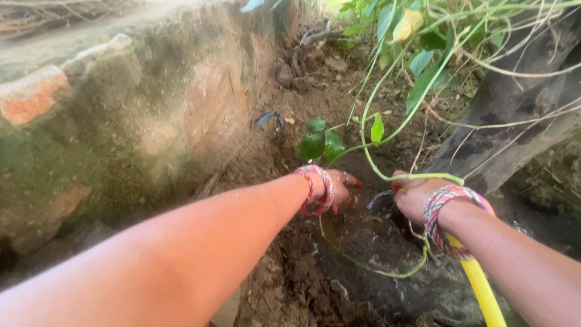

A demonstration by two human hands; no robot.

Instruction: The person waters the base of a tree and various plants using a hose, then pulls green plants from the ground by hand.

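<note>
Green vine [417,177] crosses the right hand [414,197] beside a mossy wall [121,133].

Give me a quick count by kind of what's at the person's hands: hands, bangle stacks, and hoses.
Hands: 2, left hand and right hand
Bangle stacks: 2, left bangles and right bangles
Yellow hose: 1
Total: 5

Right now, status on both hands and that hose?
Left hand down on wet soil, holding nothing visible. Right hand grips the yellow hose end, water pooling. Green vine lies across right hand.
</note>
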